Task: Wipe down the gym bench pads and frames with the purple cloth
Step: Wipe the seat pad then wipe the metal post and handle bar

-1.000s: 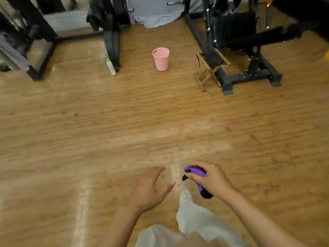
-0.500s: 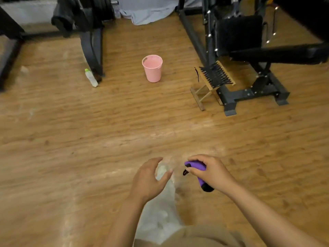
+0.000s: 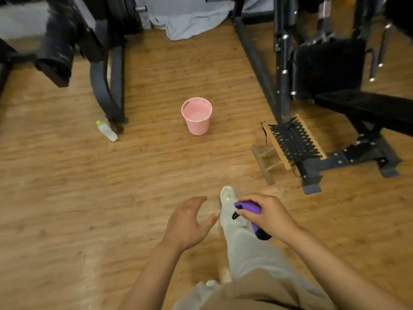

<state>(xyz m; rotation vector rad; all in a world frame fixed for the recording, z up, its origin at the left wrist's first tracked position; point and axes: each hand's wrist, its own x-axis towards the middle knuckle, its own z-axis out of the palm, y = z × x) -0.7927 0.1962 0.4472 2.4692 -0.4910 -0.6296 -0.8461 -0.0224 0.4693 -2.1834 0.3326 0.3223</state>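
Note:
My right hand (image 3: pixel 271 218) is shut on a small purple object with a black end (image 3: pixel 250 208), held low in the middle of the view; I cannot tell whether it is a cloth. Beside it, my left hand (image 3: pixel 187 224) is open and holds nothing, fingers spread. The black bench seat pad (image 3: pixel 366 107) and upright back pad (image 3: pixel 328 66) stand at the right on a black steel frame (image 3: pixel 348 161), well ahead of both hands. My light trouser leg and white shoe (image 3: pixel 226 194) are under my hands.
A pink bucket (image 3: pixel 196 116) stands on the wooden floor straight ahead. A small plastic bottle (image 3: pixel 106 130) lies at the foot of a black machine (image 3: pixel 107 70) on the left. A wooden stool with black webbing (image 3: pixel 292 142) leans against the bench frame. Grey fabric (image 3: pixel 190 23) lies at the back.
I have walked forward: the bucket, bottle and bench are nearer and lower in view. My right foot has stepped ahead. Both hands keep their pose, the right still gripping the purple object.

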